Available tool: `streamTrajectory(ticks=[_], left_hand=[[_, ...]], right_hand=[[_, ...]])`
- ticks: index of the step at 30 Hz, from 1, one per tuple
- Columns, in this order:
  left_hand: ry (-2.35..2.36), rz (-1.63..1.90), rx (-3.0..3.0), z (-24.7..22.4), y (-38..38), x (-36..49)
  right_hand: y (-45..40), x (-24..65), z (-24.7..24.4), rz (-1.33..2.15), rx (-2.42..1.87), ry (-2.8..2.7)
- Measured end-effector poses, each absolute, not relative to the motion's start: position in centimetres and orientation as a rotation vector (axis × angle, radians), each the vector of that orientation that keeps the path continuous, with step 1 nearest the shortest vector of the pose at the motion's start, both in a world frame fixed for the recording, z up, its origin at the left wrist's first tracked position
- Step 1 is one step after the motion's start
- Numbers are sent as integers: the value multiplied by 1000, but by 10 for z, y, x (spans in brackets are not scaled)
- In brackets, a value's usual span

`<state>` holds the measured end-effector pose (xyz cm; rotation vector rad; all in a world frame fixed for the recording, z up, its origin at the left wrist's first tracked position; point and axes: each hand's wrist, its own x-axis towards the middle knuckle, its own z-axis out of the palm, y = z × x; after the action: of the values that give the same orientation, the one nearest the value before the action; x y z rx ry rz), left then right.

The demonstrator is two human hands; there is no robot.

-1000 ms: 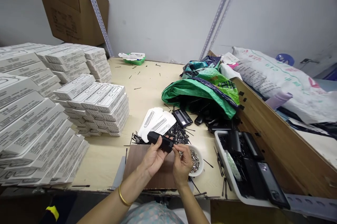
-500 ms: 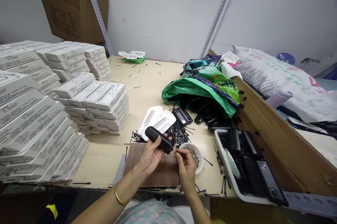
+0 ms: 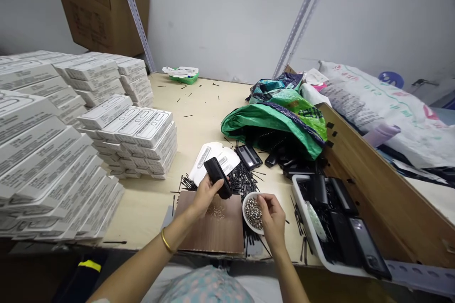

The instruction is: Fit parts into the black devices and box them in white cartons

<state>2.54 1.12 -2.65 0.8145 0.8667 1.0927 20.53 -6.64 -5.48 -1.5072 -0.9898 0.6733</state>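
My left hand (image 3: 205,195) grips a slim black oblong case (image 3: 218,178) with a textured surface, tilted above a brown wood-grain board (image 3: 209,235). At the right rim of a white bowl (image 3: 245,218) is my right hand (image 3: 273,220), its thumb and fingers drawn together; whatever is between the fingertips cannot be made out. Small shiny metal pieces (image 3: 253,212) fill the bowl. A few tiny bits (image 3: 216,211) lie on the board. Behind the case are white printed cards (image 3: 202,160) and a heap of thin black sticks (image 3: 245,180).
White printed boxes (image 3: 145,134) stand in stacks on the left. At the right, a white tray (image 3: 310,232) holds black cases and sticks. A green bag (image 3: 263,120) with black items lies behind it, beside a wooden side board (image 3: 384,184). A green basket (image 3: 188,79) sits far back.
My right hand has moved away from the end of the black case to the right side of the bowl. The case is now tilted more steeply in my left hand.
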Motion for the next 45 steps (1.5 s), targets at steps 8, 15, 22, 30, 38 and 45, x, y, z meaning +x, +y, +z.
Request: streamTrajectory(ticks=[8, 15, 22, 30, 38, 45], left_hand=[[878, 965, 847, -27, 19, 21], [864, 754, 709, -29, 23, 8], [413, 446, 302, -24, 13, 22], [982, 947, 643, -53, 1, -32], [961, 1126, 689, -48, -14, -43], [771, 1013, 663, -36, -30, -30]], right_hand=[[-51, 208, -62, 735, -1652, -1160], [-10, 205, -33, 742, -1598, -1258], [-8, 175, -17, 1497, -1002, -664], [-49, 152, -1, 627, -1161, -1023], [-43, 141, -49, 1017, -1292, -903], [-39, 170, -39, 1289, -1039, -460]])
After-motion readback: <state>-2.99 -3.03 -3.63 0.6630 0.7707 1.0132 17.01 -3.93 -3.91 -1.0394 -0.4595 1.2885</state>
